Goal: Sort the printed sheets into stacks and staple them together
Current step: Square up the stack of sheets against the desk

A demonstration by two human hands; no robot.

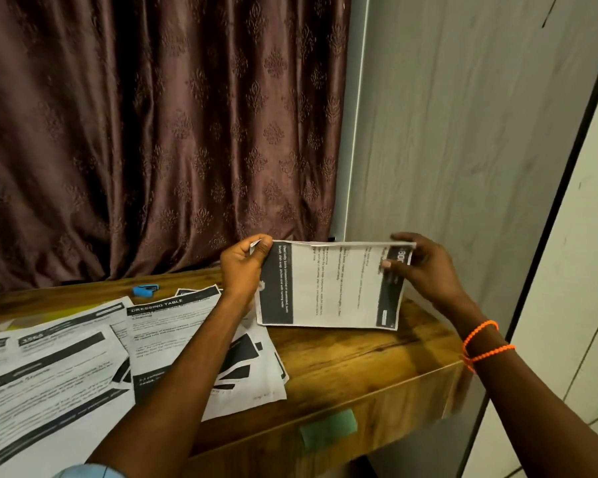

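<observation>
The held sheets (332, 288) hang upright above the wooden table's (359, 360) right end, long axis running hand to hand, bottom edge touching or just clear of the top (I cannot tell which). The left hand (244, 267) pinches one short edge, the right hand (418, 267) pinches the other. The blue stapler (145, 290) lies left of the held sheets, so the left hand is nearer. One stapler; at least five loose sheets (83, 357) overlap left of the held sheets.
</observation>
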